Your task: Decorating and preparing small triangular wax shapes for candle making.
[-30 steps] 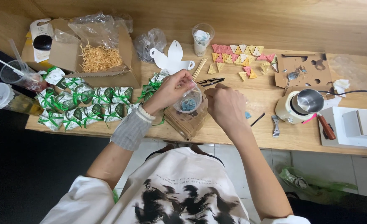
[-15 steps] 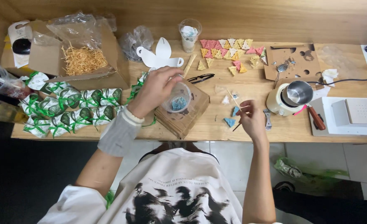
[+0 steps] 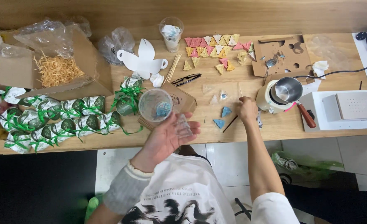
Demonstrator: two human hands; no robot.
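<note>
Cup (image 3: 155, 104) left of triangles (image 3: 223, 117), prob. on box (image 3: 182, 99).

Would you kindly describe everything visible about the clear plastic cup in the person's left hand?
The clear plastic cup is a thin, see-through tumbler, seen from above through its round open rim. Blue material lies at its bottom; what it is cannot be told. The left hand holds it from below, tilted toward the camera, above the front edge of the wooden table, over a brown cardboard box. It looks mostly empty.
</note>
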